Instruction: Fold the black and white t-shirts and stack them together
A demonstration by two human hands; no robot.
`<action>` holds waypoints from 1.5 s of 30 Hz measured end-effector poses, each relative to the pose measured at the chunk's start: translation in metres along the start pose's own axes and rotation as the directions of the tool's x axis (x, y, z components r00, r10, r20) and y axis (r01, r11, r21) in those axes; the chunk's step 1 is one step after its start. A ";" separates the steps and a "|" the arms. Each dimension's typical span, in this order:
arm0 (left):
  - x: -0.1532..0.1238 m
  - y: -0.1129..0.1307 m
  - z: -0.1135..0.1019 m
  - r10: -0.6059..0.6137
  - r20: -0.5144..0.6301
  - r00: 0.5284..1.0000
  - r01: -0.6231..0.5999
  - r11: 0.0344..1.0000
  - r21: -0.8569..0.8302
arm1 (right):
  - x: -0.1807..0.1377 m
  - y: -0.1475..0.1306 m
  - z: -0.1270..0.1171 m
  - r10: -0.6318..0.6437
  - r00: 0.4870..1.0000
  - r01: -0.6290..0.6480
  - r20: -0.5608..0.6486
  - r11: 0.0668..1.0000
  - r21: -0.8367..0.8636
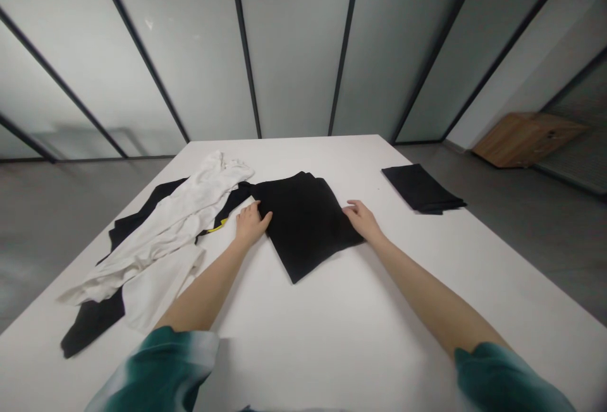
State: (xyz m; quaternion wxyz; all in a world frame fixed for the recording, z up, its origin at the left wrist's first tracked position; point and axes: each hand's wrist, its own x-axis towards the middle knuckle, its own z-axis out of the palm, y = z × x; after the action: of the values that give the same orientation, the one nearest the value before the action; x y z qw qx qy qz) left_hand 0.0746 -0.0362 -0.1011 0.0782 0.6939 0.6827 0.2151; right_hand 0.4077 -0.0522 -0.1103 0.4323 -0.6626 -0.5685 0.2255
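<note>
While flat, black garment between fingers.

Both arms outstretched; left hand, right hand flat, palms down.

White rectangular tabletop filling the lower frame. At centre lies a folded black fabric garment. At left lies a loose heap of white fabric garments over dark black clothing. At upper right, near the edge, lies a small folded black cloth stack.
</note>
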 end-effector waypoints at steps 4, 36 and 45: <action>0.001 -0.001 0.001 0.011 0.006 1.000 -0.011 1.000 -0.004 | 0.029 -0.006 0.016 0.046 0.982 -0.022 0.185 0.991 -0.129; -0.012 0.005 0.004 0.436 -0.031 0.900 -0.434 0.884 -0.171 | 0.053 0.036 -0.030 0.052 0.999 -0.052 -0.005 0.992 -0.116; -0.042 0.035 -0.005 0.696 0.203 0.688 -0.675 0.718 -0.172 | -0.023 0.026 -0.025 -0.263 0.965 0.239 -0.009 0.887 -0.395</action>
State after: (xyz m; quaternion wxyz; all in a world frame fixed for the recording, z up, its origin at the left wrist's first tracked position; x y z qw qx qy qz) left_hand 0.1061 -0.0804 -0.0905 0.1078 0.9161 0.3484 0.1666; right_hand 0.4362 -0.0818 -0.1237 0.3344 -0.6630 -0.6691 0.0293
